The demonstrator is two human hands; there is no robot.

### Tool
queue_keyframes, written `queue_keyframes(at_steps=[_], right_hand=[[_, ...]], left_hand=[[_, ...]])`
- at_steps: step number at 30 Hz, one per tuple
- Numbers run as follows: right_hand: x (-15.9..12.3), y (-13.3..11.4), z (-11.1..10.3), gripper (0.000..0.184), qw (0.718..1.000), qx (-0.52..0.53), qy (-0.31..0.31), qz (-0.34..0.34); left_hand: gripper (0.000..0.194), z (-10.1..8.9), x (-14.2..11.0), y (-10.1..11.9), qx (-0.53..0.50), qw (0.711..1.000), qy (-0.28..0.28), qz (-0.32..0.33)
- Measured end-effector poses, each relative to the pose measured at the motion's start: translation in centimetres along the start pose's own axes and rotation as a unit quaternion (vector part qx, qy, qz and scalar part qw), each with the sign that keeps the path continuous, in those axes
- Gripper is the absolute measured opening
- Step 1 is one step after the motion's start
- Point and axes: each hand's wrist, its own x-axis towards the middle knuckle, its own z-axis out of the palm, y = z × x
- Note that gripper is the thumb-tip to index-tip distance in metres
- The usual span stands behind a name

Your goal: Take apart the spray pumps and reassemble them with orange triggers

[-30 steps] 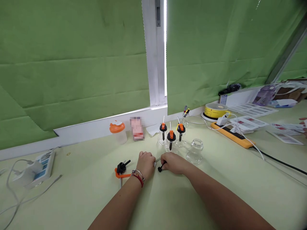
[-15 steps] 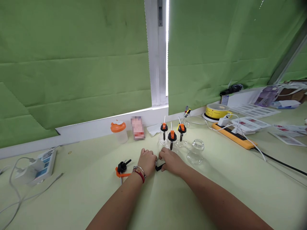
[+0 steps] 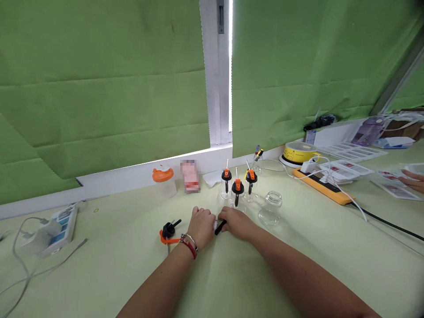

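Note:
My left hand (image 3: pixel 202 227), with bracelets at its wrist, and my right hand (image 3: pixel 236 222) meet low over the table. Between them is a small black bar-shaped part (image 3: pixel 220 227), pinched in the right fingers. A small pale, ridged piece at the left fingertips is mostly hidden, and I cannot make out its kind. Left of my left wrist lies a black and orange lid assembly (image 3: pixel 168 230) with a rod. Beyond my hands, several glass jars wear black and orange tops (image 3: pixel 237 187) with upright metal rods. An open glass jar (image 3: pixel 270 210) stands to the right.
At the back are an orange-lidded cup (image 3: pixel 164 181) and a blurred pink pack (image 3: pixel 190 177). An orange power strip (image 3: pixel 326 185) with cables lies right, near a yellow container (image 3: pixel 300 153). A white power strip (image 3: pixel 62 232) is left. Another person's hand (image 3: pixel 412 181) shows far right.
My right fingers have closed in around the black part, which now tilts more steeply. Both hands stay close together. Another person's hand has appeared at the far right.

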Motion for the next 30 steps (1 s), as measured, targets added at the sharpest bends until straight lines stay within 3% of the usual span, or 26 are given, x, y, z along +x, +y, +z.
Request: queue_keyframes(at_steps=[13, 19, 21, 23, 26, 28, 30], right_hand=[[-0.4, -0.7, 0.2, 0.012, 0.999, 0.033, -0.005, -0.018], [-0.6, -0.9, 0.0, 0.016, 1.0, 0.015, 0.006, -0.024], [-0.6, -1.0, 0.0, 0.02, 0.999, 0.023, 0.013, -0.021], [-0.5, -1.3, 0.0, 0.022, 0.999, 0.038, 0.024, -0.017], [-0.5, -2.0, -0.1, 0.022, 0.997, 0.056, 0.042, -0.014], [-0.6, -2.5, -0.3, 0.021, 0.997, 0.062, 0.053, -0.016], [-0.8, -3.1, -0.5, 0.02, 0.995, 0.073, 0.062, -0.019]], left_hand=[[0.012, 1.4, -0.3, 0.1, -0.029, 0.999, 0.007, -0.024], [0.015, -0.7, -1.9, -1.1, -0.034, 0.997, 0.048, -0.044], [0.019, -1.9, -3.3, -2.7, -0.004, 0.992, 0.078, -0.101], [0.027, -2.8, -5.0, -4.6, 0.045, 0.973, 0.087, -0.211], [0.04, -2.8, -7.4, -7.0, 0.045, 0.934, 0.014, -0.355], [0.043, -2.2, -8.4, -7.9, -0.011, 0.927, -0.031, -0.374], [0.035, -1.5, -9.0, -8.3, -0.089, 0.926, -0.044, -0.364]])
